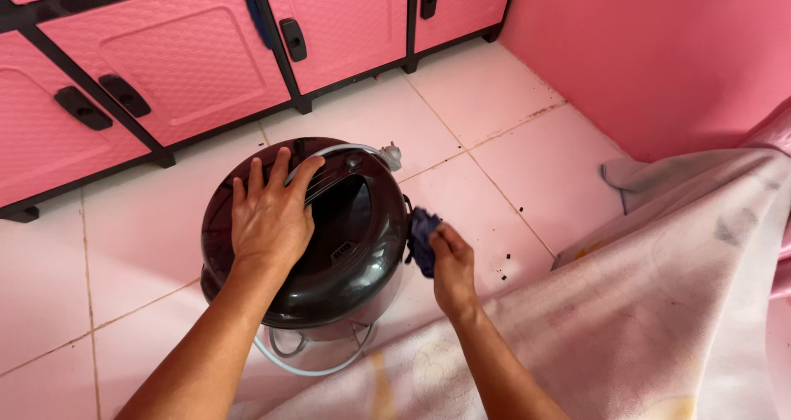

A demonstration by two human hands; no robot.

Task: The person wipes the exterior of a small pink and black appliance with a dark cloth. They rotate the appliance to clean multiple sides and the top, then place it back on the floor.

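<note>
A round appliance with a glossy dark lid (354, 255), like a rice cooker, stands on the pale tiled floor. My left hand (270, 218) lies flat on the lid's left half, fingers spread toward its handle. My right hand (451, 265) pinches a crumpled dark blue cloth (422, 239) and presses it against the cooker's right side. A pale grey cord (305, 369) loops on the floor just below the cooker.
Pink cabinets with black handles (189, 58) run along the back. A pink wall (659, 49) closes the right side. A pale pink blanket (659, 305) covers the floor at lower right. Small dark crumbs (504, 259) dot the tiles near the cooker.
</note>
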